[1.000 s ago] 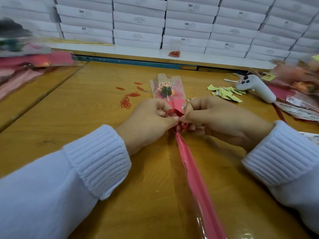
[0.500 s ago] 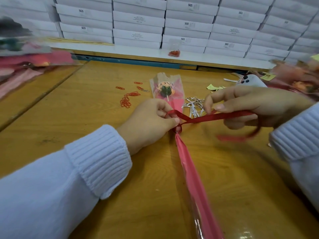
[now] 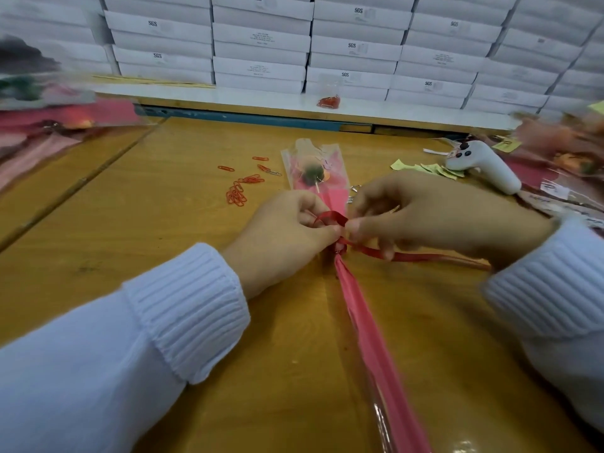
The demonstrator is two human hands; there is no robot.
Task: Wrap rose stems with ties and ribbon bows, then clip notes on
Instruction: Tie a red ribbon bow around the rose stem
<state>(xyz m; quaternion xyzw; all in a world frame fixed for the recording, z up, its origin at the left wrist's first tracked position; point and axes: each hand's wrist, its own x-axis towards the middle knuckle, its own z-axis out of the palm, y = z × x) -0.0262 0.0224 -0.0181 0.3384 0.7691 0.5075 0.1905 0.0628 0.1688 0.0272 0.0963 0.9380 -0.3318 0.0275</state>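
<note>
Bare surface [image 3: 147,223] left of centre: open room. Left hand [image 3: 287,237] pinches ribbon [image 3: 330,219] loop at frame centre. Wrapped rose [image 3: 366,322] lies flat, bloom toward top centre, long axis running to bottom edge. Right hand [image 3: 425,220] pinches ribbon beside knot; tail trails right.

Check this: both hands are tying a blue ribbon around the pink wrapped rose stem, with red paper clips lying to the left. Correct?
Not quite: the head view shows the ribbon is red, not blue. The left hand and right hand do pinch it at the pink wrapped stem, and red paper clips lie to the left.
</note>
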